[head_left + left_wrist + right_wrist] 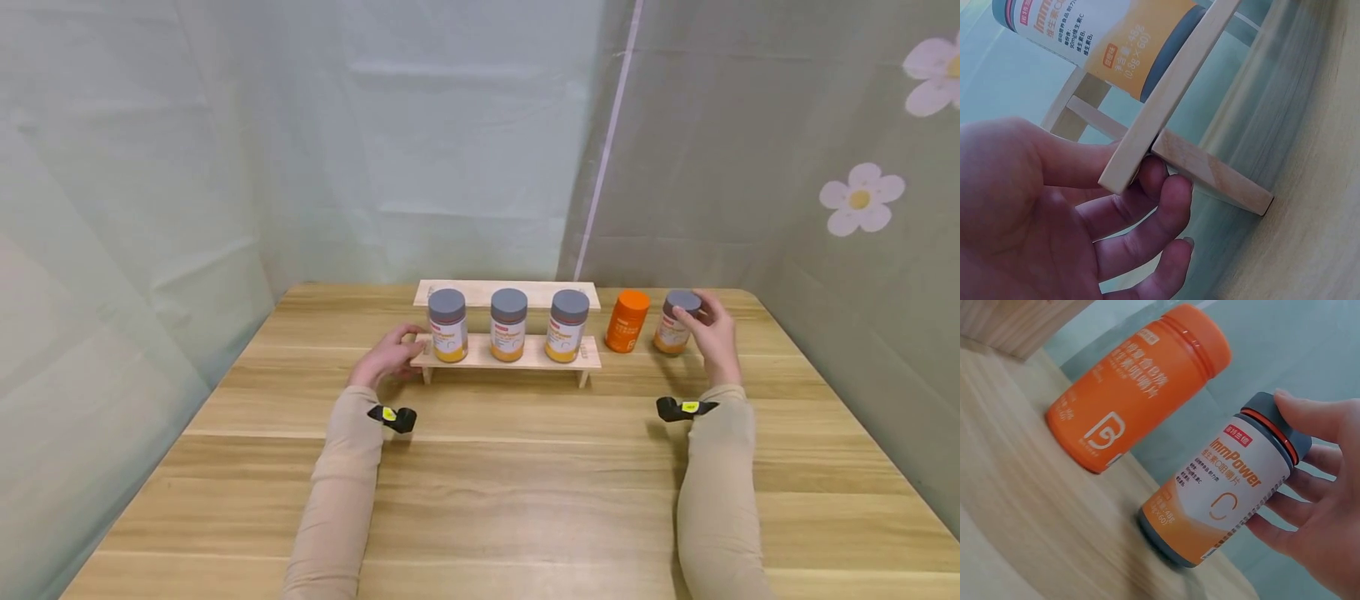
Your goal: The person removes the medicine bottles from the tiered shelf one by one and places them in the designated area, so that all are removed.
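Observation:
My left hand grips the left end of a two-tier wooden rack; in the left wrist view its thumb lies over the board and the fingers curl beneath. Three grey-capped vitamin C bottles stand in a row on the lower tier: a left bottle, a middle bottle and a right bottle. Off to the right, my right hand holds another grey-capped vitamin C bottle, thumb on its cap and fingers behind it. Whether its base touches the table I cannot tell.
An orange bottle stands on the table between the rack and my right hand. The rack's upper tier holds no bottles. Fabric curtains hang behind and beside the wooden table.

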The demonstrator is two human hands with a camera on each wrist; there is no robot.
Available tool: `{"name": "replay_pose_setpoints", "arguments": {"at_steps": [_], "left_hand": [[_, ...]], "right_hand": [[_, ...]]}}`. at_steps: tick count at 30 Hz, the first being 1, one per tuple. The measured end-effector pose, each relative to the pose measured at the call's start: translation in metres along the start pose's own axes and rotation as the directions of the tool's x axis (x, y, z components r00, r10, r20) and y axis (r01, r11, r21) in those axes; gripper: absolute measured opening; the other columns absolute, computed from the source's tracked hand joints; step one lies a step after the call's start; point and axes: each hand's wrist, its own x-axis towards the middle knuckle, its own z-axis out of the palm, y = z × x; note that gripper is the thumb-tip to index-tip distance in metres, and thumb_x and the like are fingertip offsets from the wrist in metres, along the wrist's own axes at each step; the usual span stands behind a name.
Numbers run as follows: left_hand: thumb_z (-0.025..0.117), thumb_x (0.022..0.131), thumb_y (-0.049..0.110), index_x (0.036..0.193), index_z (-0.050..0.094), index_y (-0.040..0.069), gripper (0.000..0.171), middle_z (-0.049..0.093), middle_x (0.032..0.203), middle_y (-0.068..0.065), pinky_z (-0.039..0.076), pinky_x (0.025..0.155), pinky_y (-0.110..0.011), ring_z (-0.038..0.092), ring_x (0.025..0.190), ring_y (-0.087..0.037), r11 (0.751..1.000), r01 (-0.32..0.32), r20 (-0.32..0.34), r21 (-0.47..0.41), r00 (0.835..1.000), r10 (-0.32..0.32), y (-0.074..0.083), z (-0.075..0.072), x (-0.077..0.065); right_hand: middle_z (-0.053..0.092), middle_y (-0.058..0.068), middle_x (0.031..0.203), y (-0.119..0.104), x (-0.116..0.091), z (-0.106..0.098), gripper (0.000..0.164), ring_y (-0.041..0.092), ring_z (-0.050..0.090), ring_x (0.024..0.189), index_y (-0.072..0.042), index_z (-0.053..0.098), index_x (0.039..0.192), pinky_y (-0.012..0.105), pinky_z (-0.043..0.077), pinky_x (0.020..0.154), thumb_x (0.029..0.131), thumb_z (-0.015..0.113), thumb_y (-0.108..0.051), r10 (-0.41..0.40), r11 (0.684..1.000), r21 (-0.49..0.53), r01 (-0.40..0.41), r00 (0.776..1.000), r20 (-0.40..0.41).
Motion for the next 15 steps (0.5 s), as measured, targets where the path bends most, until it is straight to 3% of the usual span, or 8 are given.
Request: {"name": "replay_pose_setpoints", "arguments": {"at_steps": [7,11,15], "left_hand": [[0.040,0.104,0.016,0.145,0.027,0.001,0.046,0.044,0.137,-0.032,0.056,0.085,-0.040,0.063,0.091,-0.023,1.000,0.011,-0.001,-0.004,1.000,-0.011,0.0001,0.0017,-0.0009],[0.040,0.104,0.017,0.146,0.027,0.002,0.047,0.044,0.137,-0.032,0.056,0.084,-0.039,0.063,0.088,-0.022,1.000,0.014,-0.003,-0.003,1.000,-0.014,-0.0008,0.0009,0.0000],[0.041,0.103,0.018,0.146,0.026,0.002,0.048,0.043,0.137,-0.032,0.056,0.083,-0.040,0.064,0.083,-0.022,1.000,0.007,-0.002,0.000,1.000,-0.007,-0.0015,-0.0001,0.0008]], "right_hand": [[0.033,0.019,0.151,0.0063,0.0032,0.0028,0.064,0.028,0.037,0.135,-0.009,0.032,0.150,0.044,0.031,0.115,0.096,0.058,-0.032,0.036,0.999,0.013,-0.037,0.998,0.047],[0.033,0.015,0.150,0.0065,0.0031,0.0042,0.061,0.023,0.035,0.135,-0.012,0.031,0.146,0.035,0.032,0.112,0.095,0.060,-0.029,0.072,0.992,0.097,-0.075,0.997,0.039],[0.039,0.006,0.142,0.0061,0.0025,0.0038,0.048,0.015,0.038,0.130,-0.019,0.035,0.133,0.022,0.036,0.101,0.094,0.063,-0.026,0.100,0.978,0.182,-0.102,0.995,0.021]]}}
